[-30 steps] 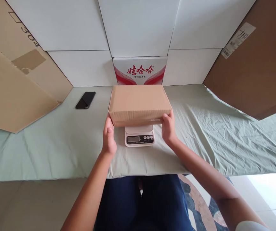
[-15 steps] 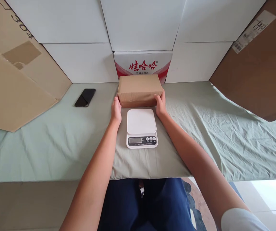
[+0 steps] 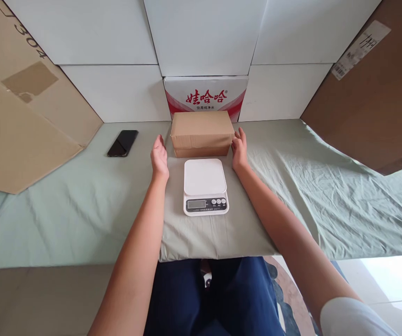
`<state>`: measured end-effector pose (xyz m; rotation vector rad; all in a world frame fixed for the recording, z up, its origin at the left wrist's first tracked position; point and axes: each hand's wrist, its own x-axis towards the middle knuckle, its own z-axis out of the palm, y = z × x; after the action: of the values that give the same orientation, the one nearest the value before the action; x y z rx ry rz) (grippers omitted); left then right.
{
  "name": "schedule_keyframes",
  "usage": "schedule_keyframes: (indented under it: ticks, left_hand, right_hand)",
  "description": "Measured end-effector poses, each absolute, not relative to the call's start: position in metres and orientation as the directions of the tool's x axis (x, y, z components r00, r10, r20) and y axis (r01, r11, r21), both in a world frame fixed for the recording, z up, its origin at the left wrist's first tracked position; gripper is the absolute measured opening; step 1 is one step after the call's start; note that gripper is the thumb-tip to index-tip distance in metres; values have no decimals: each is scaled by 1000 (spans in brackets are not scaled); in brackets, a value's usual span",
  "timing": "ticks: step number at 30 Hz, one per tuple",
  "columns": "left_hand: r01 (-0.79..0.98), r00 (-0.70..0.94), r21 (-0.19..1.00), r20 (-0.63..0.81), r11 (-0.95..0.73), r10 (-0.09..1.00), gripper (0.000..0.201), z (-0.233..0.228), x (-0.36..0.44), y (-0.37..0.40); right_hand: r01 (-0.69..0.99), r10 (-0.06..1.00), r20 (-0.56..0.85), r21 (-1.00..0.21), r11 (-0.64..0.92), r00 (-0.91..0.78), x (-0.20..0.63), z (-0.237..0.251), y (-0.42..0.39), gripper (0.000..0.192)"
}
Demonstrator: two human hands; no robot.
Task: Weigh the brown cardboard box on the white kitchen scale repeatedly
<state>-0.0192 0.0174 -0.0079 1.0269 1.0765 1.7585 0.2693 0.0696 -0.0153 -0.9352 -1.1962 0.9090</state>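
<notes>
A closed brown cardboard box (image 3: 202, 132) rests on the pale green cloth (image 3: 64, 210), just behind a white digital kitchen scale (image 3: 205, 185) whose platform is bare. My left hand (image 3: 159, 157) hovers a little to the left of the box, fingers apart, not touching it. On the other side, my right hand (image 3: 239, 148) is open with its fingertips close to the box's right end; contact there is unclear. Neither hand holds anything.
A black phone (image 3: 123, 143) lies on the cloth at the left. A white carton with red print (image 3: 206, 95) stands behind the box against white panels. Large cardboard sheets lean at the far left (image 3: 18, 126) and far right (image 3: 376, 102).
The box was lifted off the scale, set down on the cloth behind it, and both hands have let go and drawn slightly apart from its ends.
</notes>
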Motion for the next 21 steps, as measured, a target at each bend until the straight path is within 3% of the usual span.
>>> schedule_keyframes:
  ticks: [3,5,17,21]
  left_hand:
    - [-239,-358,929,188,-284,915,71,-9,-27,19]
    - [-242,-350,931,177,-272,920,70,-9,-27,20]
    - [-236,-251,940,184,-245,950,61,-13,-18,19]
    - [-236,-221,940,197,-248,955,65,-9,-16,15]
  right_hand:
    - [-129,949,208,-961,243,237,281,-20,75,76]
    - [-138,955,193,-964,227,223,284,-20,76,77]
    - [-185,963,244,-947,262,115,269,-7,63,73]
    - [-132,947,320,-937,322,33,263,0,52,59]
